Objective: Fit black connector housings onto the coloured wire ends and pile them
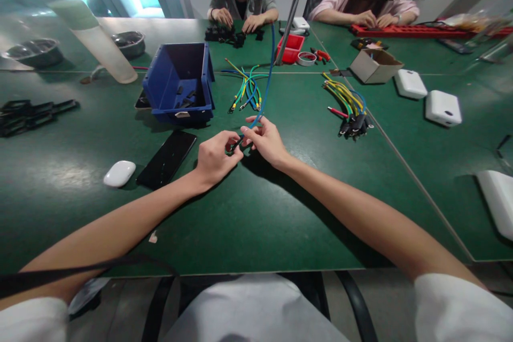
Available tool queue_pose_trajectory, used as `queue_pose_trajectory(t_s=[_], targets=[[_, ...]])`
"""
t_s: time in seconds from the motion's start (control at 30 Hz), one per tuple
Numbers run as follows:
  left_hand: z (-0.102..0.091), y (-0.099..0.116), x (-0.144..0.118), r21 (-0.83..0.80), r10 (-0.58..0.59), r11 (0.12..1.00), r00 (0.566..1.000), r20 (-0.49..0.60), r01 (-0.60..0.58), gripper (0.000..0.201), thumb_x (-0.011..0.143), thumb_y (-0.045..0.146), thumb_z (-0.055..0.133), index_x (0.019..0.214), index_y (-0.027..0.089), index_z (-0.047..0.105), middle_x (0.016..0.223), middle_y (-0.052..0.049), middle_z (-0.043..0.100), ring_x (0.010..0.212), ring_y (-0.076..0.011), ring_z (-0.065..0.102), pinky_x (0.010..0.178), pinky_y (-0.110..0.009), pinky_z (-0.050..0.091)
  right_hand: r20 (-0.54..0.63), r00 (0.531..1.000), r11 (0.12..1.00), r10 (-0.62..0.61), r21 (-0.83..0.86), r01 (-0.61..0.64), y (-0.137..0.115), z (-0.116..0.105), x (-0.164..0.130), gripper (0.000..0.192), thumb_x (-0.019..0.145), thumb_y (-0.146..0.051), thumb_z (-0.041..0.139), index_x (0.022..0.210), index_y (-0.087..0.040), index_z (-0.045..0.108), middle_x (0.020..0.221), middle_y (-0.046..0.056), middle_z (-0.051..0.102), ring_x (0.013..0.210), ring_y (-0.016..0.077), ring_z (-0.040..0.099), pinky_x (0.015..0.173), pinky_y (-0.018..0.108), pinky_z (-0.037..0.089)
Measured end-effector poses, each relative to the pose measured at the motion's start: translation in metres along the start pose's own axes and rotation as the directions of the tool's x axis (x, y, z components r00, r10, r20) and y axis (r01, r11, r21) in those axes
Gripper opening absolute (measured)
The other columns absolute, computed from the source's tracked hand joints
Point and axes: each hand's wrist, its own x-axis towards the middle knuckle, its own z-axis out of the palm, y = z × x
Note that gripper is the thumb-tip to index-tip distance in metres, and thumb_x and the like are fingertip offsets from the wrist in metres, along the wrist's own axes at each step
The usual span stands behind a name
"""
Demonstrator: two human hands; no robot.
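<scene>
Near the middle of the table, my left hand (pixel 216 157) pinches a small black sleeve-like piece (pixel 237 144). Close against it, my right hand (pixel 269 141) grips a blue wire (pixel 272 67) between thumb and fingers. The wire rises from my fingers in a tall curve, and its lower end meets the black piece; fingers partly cover that joint. Beyond my hands lies a loose bunch of green, blue and yellow wires (pixel 252 88). Farther right rests another wire bundle (pixel 344 93) with black sleeves and ring terminals on its near ends.
A blue bin (pixel 163 112) with black pieces inside stands left, behind a black phone (pixel 168 159) and white case (pixel 119 173). A metal pole (pixel 293 8), red box (pixel 289 49), and carton (pixel 372 67) stand farther back. Two people work across the table.
</scene>
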Motion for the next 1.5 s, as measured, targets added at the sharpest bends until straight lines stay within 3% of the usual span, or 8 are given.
queue_pose_trajectory(t_s=[0.2,0.3,0.6,0.73,0.97,1.1,1.5], targets=[[-0.001,-0.015,0.002,0.165,0.169,0.97,0.984,0.055,-0.176,0.017,0.079,0.017,0.062,0.095,0.02,0.065,0.079,-0.003,0.068,0.07,-0.0155,0.063,0.07,-0.026,0.045,0.068,0.997,0.999,0.046,0.007,-0.046,-0.005,-0.001,0.0,0.05,0.072,-0.046,0.073,0.105,-0.022,0.043,0.066,-0.005,0.066,0.055,0.012,0.063,0.047,0.02,0.042],[-0.001,-0.018,0.002,0.17,0.228,0.955,0.969,0.093,-0.241,0.017,0.081,0.017,0.061,0.097,0.02,0.066,0.076,-0.002,0.067,0.069,-0.0154,0.062,0.07,-0.026,0.044,0.062,0.997,0.999,0.038,0.033,-0.04,-0.004,0.0,0.0,0.05,0.071,-0.044,0.074,0.102,-0.022,0.042,0.064,-0.006,0.065,0.056,0.012,0.064,0.048,0.02,0.043],[0.0,-0.019,0.005,0.19,0.305,0.928,0.946,0.107,-0.32,0.009,0.086,0.019,0.057,0.094,0.019,0.061,0.081,-0.002,0.063,0.072,-0.0137,0.06,0.066,-0.024,0.046,0.002,0.999,0.994,-0.036,0.103,0.035,0.003,-0.002,0.002,0.048,0.07,-0.04,0.075,0.099,-0.023,0.041,0.056,-0.01,0.058,0.049,0.0092,0.057,0.044,0.018,0.038],[-0.002,-0.017,0.01,0.114,0.247,0.959,0.963,0.109,-0.259,0.013,0.084,0.022,0.061,0.096,0.018,0.058,0.089,-0.003,0.064,0.074,-0.0135,0.061,0.067,-0.025,0.048,-0.003,0.998,0.991,-0.067,0.115,0.067,0.005,-0.004,0.004,0.051,0.069,-0.042,0.076,0.101,-0.023,0.041,0.054,-0.011,0.054,0.044,0.0074,0.051,0.043,0.018,0.036],[-0.004,-0.016,0.017,-0.018,0.006,1.0,0.987,0.158,-0.003,0.021,0.078,0.031,0.068,0.093,0.016,0.063,0.078,-0.002,0.067,0.065,-0.0138,0.061,0.058,-0.024,0.046,-0.058,0.995,0.986,-0.084,0.139,0.092,0.004,-0.005,0.005,0.05,0.07,-0.041,0.076,0.101,-0.024,0.041,0.052,-0.013,0.051,0.042,0.0067,0.048,0.044,0.018,0.036],[-0.004,-0.016,0.019,-0.067,-0.026,0.997,0.983,0.184,0.039,0.017,0.08,0.032,0.066,0.085,0.016,0.066,0.072,-0.001,0.066,0.062,-0.013,0.061,0.058,-0.024,0.046,-0.126,0.989,0.985,-0.072,0.145,0.09,0.003,-0.004,0.005,0.047,0.07,-0.039,0.075,0.099,-0.025,0.041,0.052,-0.013,0.052,0.041,0.0064,0.046,0.043,0.018,0.034],[-0.003,-0.019,0.02,-0.171,-0.086,0.977,0.969,0.23,0.127,0.024,0.084,0.035,0.06,0.094,0.014,0.069,0.073,-0.003,0.069,0.065,-0.0146,0.061,0.058,-0.024,0.045,-0.193,0.976,0.98,-0.097,0.151,0.127,0.002,-0.003,0.003,0.041,0.072,-0.035,0.074,0.098,-0.025,0.043,0.051,-0.012,0.052,0.042,0.007,0.048,0.043,0.019,0.035]])
